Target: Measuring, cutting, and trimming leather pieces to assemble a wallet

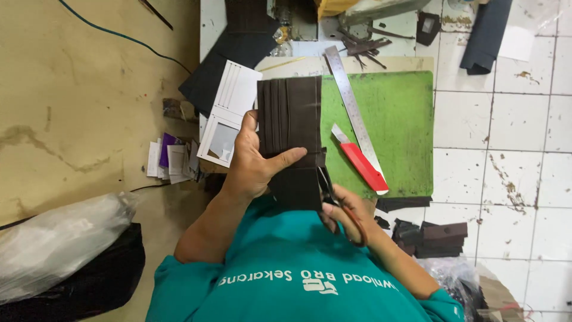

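Note:
My left hand (253, 164) grips a dark brown wallet piece (290, 122) with stitched card slots, thumb across its front, holding it upright over the table. My right hand (345, 209) holds a pair of scissors (333, 200) with brown handles, the blades set against the lower right edge of the brown piece. My teal sleeves and shirt fill the bottom of the view.
A green cutting mat (399, 119) lies on the white tiled table, with a steel ruler (353, 107) and a red utility knife (360, 161) on it. A white paper template (229, 113) sits left of the wallet piece. Dark leather offcuts (438, 238) are stacked at right; plastic bags (59, 238) lie on the floor at left.

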